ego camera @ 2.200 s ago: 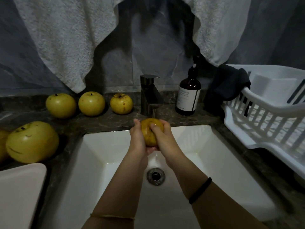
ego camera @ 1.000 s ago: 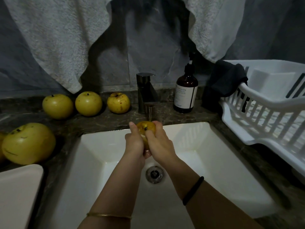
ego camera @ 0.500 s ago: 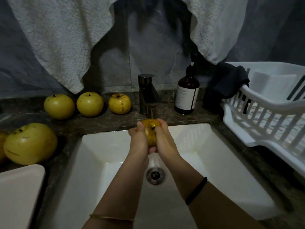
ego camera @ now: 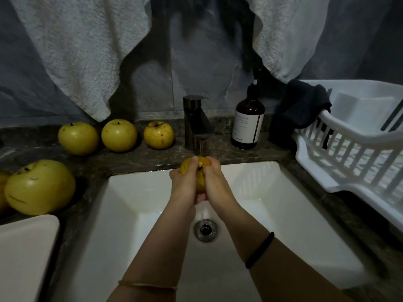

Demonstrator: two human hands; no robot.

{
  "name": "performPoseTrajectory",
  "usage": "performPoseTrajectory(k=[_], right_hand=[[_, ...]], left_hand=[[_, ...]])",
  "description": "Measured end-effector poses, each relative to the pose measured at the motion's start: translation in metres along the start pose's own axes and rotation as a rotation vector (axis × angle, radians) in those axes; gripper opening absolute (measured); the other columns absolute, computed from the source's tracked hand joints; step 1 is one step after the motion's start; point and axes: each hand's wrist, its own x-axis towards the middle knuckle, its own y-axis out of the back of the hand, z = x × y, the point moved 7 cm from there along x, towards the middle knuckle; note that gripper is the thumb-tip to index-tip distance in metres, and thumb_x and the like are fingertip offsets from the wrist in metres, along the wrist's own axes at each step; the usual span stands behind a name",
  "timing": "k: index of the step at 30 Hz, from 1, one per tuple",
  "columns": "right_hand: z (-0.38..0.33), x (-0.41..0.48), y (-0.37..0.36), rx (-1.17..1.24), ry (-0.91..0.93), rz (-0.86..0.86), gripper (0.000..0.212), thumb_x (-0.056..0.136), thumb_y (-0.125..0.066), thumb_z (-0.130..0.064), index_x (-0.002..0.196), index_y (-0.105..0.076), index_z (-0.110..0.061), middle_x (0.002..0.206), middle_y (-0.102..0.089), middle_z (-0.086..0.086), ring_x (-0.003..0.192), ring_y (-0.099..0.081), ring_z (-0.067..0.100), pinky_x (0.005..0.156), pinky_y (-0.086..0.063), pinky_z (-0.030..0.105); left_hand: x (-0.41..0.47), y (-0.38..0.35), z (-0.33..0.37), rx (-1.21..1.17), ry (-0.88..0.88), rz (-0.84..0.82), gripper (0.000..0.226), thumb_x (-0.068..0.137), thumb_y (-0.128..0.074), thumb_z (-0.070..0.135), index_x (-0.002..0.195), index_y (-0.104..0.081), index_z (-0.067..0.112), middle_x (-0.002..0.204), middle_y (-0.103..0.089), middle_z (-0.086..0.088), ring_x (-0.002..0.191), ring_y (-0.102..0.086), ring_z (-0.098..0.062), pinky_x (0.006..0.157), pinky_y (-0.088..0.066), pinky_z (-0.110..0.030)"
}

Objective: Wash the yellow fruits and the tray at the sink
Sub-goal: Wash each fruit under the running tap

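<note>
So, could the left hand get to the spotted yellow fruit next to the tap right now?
Probably not at once: the left hand, with the right hand, grips a fruit under the water. The way over the counter to the spotted fruit looks free once it lets go.

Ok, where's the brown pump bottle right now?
In the head view, the pump bottle stands on the counter, right of the faucet, left of the dark cloth.

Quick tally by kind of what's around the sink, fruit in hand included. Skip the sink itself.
yellow fruits: 6 (one held, three by the wall, one large at left, one cut off at the left edge)
white towels: 2
dark cloth: 1
pump bottle: 1
faucet: 1
white rack: 1
tray: 1
total: 13
</note>
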Motion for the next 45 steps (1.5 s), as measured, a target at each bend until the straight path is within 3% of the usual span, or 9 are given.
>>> performPoseTrajectory(k=[6,15,18,25,31,35,40,43,45], right_hand=[[-0.002,-0.004,0.006,-0.095,0.048,0.007,0.055,0.085,-0.038,-0.050,0.138,-0.028,-0.038,0.129,-0.051,0.004,0.113,-0.054,0.026,0.098,-0.046,0.046],[-0.004,-0.002,0.006,-0.091,0.101,0.029,0.055,0.089,-0.045,-0.058,0.136,-0.029,-0.036,0.128,-0.050,0.002,0.113,-0.055,0.024,0.096,-0.048,0.046],[-0.004,-0.002,0.008,-0.076,0.111,0.049,0.056,0.088,-0.040,-0.064,0.136,-0.030,-0.036,0.130,-0.050,0.002,0.115,-0.054,0.026,0.097,-0.047,0.048],[-0.001,0.001,0.019,-0.059,0.064,0.108,0.044,0.101,-0.018,-0.048,0.138,-0.035,-0.033,0.135,-0.049,0.004,0.122,-0.049,0.025,0.106,-0.037,0.047],[0.000,0.001,0.019,0.093,-0.005,0.117,0.042,0.086,-0.039,-0.070,0.112,-0.040,-0.036,0.115,-0.054,-0.001,0.110,-0.056,0.026,0.097,-0.046,0.051],[0.003,0.003,0.019,0.187,-0.071,0.058,0.030,0.093,-0.043,-0.055,0.111,-0.038,-0.032,0.113,-0.050,0.000,0.108,-0.055,0.025,0.094,-0.049,0.049],[-0.002,0.002,0.016,0.210,-0.030,0.001,0.020,0.099,-0.040,-0.039,0.116,-0.037,-0.029,0.119,-0.049,0.002,0.112,-0.053,0.024,0.099,-0.046,0.048],[-0.004,0.002,0.013,0.203,-0.008,-0.043,0.029,0.099,-0.042,-0.028,0.127,-0.038,-0.028,0.118,-0.049,0.001,0.108,-0.053,0.021,0.095,-0.049,0.043],[-0.005,0.001,0.013,0.222,-0.009,-0.070,0.037,0.098,-0.041,-0.022,0.134,-0.036,-0.026,0.110,-0.051,-0.002,0.098,-0.055,0.016,0.081,-0.051,0.035]], left_hand=[[0.002,-0.002,0.002,0.057,-0.016,-0.015,0.051,0.096,-0.045,0.045,0.134,-0.036,0.012,0.114,-0.055,-0.013,0.082,-0.057,-0.019,0.055,-0.045,-0.028],[0.001,-0.001,-0.001,0.003,0.037,-0.011,0.046,0.091,-0.049,0.048,0.125,-0.044,0.017,0.116,-0.058,-0.013,0.094,-0.060,-0.025,0.068,-0.052,-0.034],[-0.003,-0.002,-0.004,-0.084,0.082,-0.041,0.053,0.090,-0.046,0.056,0.127,-0.044,0.019,0.120,-0.055,-0.013,0.098,-0.059,-0.026,0.064,-0.051,-0.035],[-0.008,-0.007,-0.004,-0.146,0.150,-0.078,0.077,0.085,-0.030,0.075,0.133,-0.044,0.017,0.124,-0.058,-0.015,0.102,-0.062,-0.031,0.057,-0.051,-0.036],[-0.008,-0.010,-0.003,-0.116,0.113,-0.092,0.088,0.078,-0.022,0.082,0.139,-0.041,0.022,0.125,-0.058,-0.015,0.104,-0.062,-0.033,0.059,-0.054,-0.039],[-0.007,-0.009,-0.002,-0.154,0.116,-0.107,0.087,0.080,-0.018,0.080,0.140,-0.039,0.021,0.123,-0.059,-0.018,0.105,-0.061,-0.036,0.068,-0.055,-0.046],[-0.010,-0.007,0.004,-0.224,0.102,-0.085,0.079,0.085,-0.016,0.075,0.125,-0.049,0.016,0.108,-0.064,-0.016,0.100,-0.061,-0.034,0.081,-0.051,-0.050],[-0.008,-0.005,0.002,-0.252,0.119,-0.079,0.084,0.083,-0.016,0.078,0.131,-0.049,0.016,0.116,-0.062,-0.017,0.104,-0.061,-0.034,0.080,-0.052,-0.050],[-0.007,-0.006,0.001,-0.256,0.125,-0.079,0.085,0.083,-0.017,0.078,0.132,-0.049,0.016,0.118,-0.061,-0.018,0.105,-0.060,-0.034,0.079,-0.052,-0.050]])
